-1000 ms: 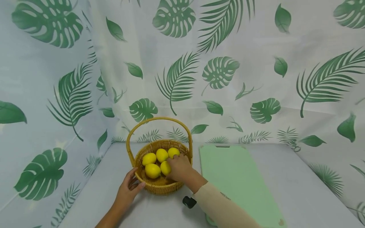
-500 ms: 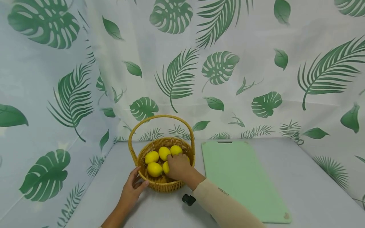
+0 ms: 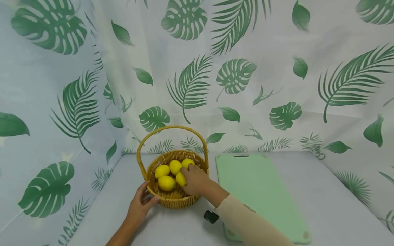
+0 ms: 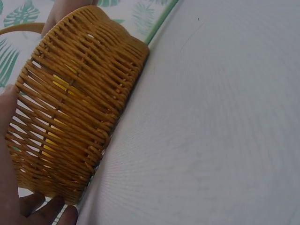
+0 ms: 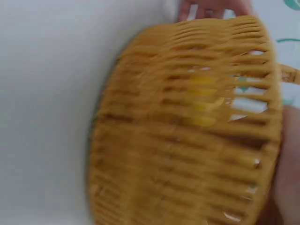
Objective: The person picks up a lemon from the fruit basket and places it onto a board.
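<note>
One round golden-brown wicker basket (image 3: 175,204) with a single arched handle is seen on the white worktop (image 3: 178,227), and five yellow oval lemons (image 3: 166,183) can be counted inside it. One pale green rectangular board (image 3: 261,186) is laid to the right of the basket, apart from it; part of its left edge is covered by a beige sleeve (image 3: 246,220). One small black object (image 3: 211,217) is seen beside the sleeve, its nature hard to make out.

Any lemon under the right hand (image 3: 197,181) would be hidden, as its palm and thumb are in the head view. In the wrist views, only yellow patches are glimpsed through the weave, and the right one is blurred.

Of the two hands, the left hand (image 3: 140,204) is placed at the basket's near left side, which is held between thumb and fingers. The right hand is reached over the near right rim, its fingers curled over the rightmost front lemon (image 3: 181,179), which is gripped inside the basket.
</note>
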A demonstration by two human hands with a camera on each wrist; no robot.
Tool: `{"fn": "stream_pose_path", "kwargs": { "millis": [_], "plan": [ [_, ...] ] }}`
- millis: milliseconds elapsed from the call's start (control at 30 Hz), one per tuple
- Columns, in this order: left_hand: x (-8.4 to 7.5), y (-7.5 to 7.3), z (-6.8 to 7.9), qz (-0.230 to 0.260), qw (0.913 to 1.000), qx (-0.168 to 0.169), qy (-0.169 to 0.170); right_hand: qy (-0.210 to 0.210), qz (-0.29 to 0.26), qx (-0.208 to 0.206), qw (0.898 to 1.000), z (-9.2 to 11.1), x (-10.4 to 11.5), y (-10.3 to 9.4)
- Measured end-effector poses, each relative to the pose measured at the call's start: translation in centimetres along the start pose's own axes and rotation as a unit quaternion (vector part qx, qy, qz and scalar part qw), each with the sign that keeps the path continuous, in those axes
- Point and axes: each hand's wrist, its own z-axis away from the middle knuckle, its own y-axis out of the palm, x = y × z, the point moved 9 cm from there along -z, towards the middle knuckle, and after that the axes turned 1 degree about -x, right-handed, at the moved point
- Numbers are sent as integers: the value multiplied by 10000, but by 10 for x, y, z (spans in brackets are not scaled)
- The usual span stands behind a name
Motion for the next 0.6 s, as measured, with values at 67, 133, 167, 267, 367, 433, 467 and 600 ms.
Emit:
{"fn": "stream_pose_path", "kwargs": {
  "millis": [67,133,167,267,367,433,467,600],
  "plan": [
    [10,1,-1,-68,10000,-15,-53,-123,-132,13,9998,5,-3,2],
    [14,2,-1,-124,9999,-25,-51,-219,-246,-22,9995,11,-6,1],
    [14,3,-1,-148,9999,-18,-20,-274,-272,-75,9992,13,-7,-1],
    [13,2,-2,-172,9998,-46,18,-484,-327,-230,9980,20,-10,-7],
    [12,1,-2,-212,9998,-53,-39,-743,-454,-353,9956,27,-12,-16],
    [12,0,-2,-228,9997,-60,-87,-937,-579,-475,9928,33,-13,-22],
    [12,0,-2,-228,9997,-52,-101,-1029,-634,-549,9912,35,-15,-26],
    [13,2,-4,-246,9996,3,-128,-1335,-708,-828,9850,48,-25,-38]
  ]
}}
